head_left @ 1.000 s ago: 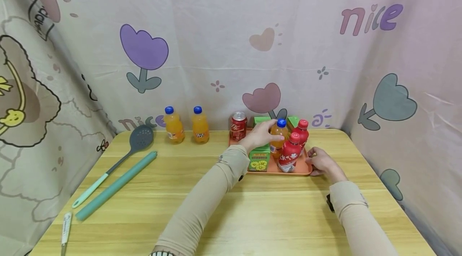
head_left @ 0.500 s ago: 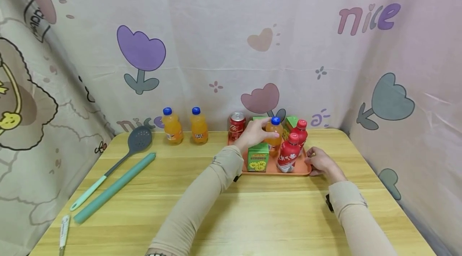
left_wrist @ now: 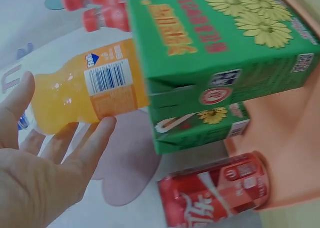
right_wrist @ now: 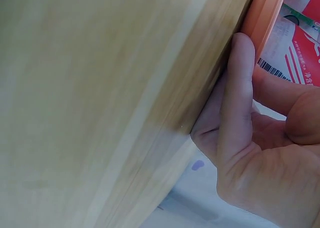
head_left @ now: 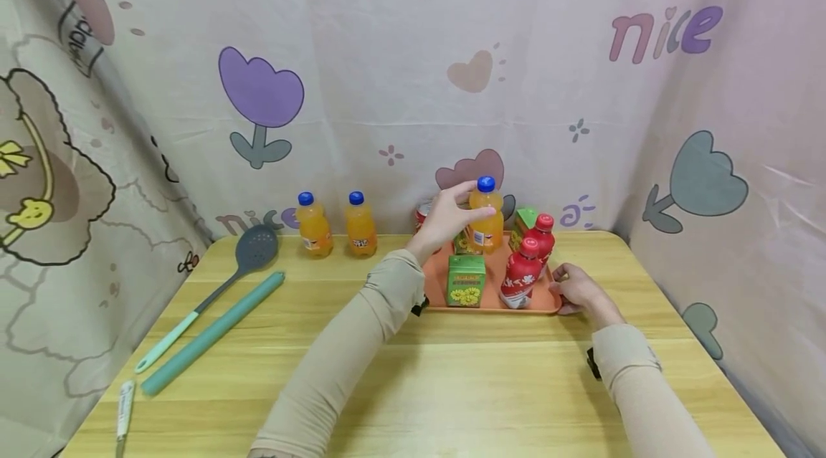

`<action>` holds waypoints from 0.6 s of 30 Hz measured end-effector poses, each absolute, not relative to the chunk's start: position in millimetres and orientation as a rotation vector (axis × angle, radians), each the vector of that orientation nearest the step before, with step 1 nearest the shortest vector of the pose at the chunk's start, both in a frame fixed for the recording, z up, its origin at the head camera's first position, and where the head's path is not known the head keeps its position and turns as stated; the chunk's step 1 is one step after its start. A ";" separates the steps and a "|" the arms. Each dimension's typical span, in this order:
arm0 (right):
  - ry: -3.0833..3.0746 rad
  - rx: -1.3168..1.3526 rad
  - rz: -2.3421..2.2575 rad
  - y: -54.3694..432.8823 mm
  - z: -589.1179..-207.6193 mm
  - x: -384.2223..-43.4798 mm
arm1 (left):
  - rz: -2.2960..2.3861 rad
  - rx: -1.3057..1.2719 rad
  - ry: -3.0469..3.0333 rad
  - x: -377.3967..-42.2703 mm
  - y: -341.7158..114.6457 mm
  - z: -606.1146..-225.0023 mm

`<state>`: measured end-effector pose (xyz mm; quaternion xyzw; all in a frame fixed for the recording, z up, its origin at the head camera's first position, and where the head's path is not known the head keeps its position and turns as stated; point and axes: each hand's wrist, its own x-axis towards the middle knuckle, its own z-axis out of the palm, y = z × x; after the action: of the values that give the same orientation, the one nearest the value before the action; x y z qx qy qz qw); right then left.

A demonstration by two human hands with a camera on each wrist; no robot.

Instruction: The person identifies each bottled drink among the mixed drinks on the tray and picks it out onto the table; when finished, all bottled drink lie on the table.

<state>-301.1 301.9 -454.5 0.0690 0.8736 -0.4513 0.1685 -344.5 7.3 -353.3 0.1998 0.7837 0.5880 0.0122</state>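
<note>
My left hand (head_left: pixel 447 220) grips a small bottle of orange soda (head_left: pixel 488 220) with a blue cap, holding it raised above the orange tray (head_left: pixel 493 298). In the left wrist view the bottle (left_wrist: pixel 82 90) lies between thumb and fingers, its lower end hidden behind a green drink carton (left_wrist: pixel 225 47). My right hand (head_left: pixel 578 291) pinches the tray's right rim near the front corner. On the tray stand two red bottles (head_left: pixel 521 277), several green cartons (head_left: pixel 466 284) and a red cola can (head_left: pixel 423 213), which the left hand partly covers in the head view.
Two more orange soda bottles (head_left: pixel 314 229) stand at the back left of the wooden table (head_left: pixel 490 386). A slotted skimmer (head_left: pixel 257 246), a green rod (head_left: pixel 213 332) and a white-handled tool (head_left: pixel 125 408) lie along the left side. A patterned curtain (head_left: pixel 387 71) hangs behind.
My left hand has lifted the orange soda bottle from among the things on the tray, up and slightly left. The right hand stays at the tray's rim.
</note>
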 end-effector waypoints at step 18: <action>2.481 0.171 -1.304 301.4 -454.8 -298.3 | 1.910 0.484 2.578 -320.9 -46.4 -303.8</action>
<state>-298.3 301.4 -454.8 0.0601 0.8712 -0.4581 0.1659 -320.9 -46.4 -303.8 0.1489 0.7934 0.5879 -0.0516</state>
